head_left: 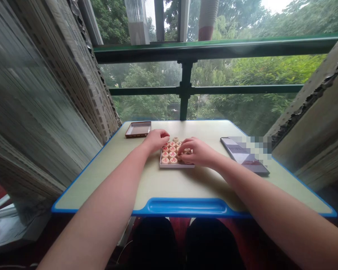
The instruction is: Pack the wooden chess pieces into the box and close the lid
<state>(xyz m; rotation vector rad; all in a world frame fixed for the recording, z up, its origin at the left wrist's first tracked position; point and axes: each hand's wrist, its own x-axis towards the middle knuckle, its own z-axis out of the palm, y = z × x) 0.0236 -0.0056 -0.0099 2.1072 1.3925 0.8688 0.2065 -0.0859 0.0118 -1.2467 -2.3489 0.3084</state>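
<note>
A small flat tray [174, 165] in the middle of the desk holds several round wooden chess pieces [169, 151] with red characters, laid in rows. My left hand [156, 139] rests at the tray's upper left corner, fingers curled against its edge. My right hand [196, 151] lies over the tray's right half, its fingers bent down and pinched onto the pieces there. One loose piece [175, 139] sits just beyond the tray's far edge. The pieces under my right hand are hidden.
The brown box lid [138, 129] lies at the desk's far left. A phone [244, 155] lies flat at the right. The pale desk [169, 183] has a blue rim and groove at the front. Stacked cardboard walls flank both sides; a green railing and window stand behind.
</note>
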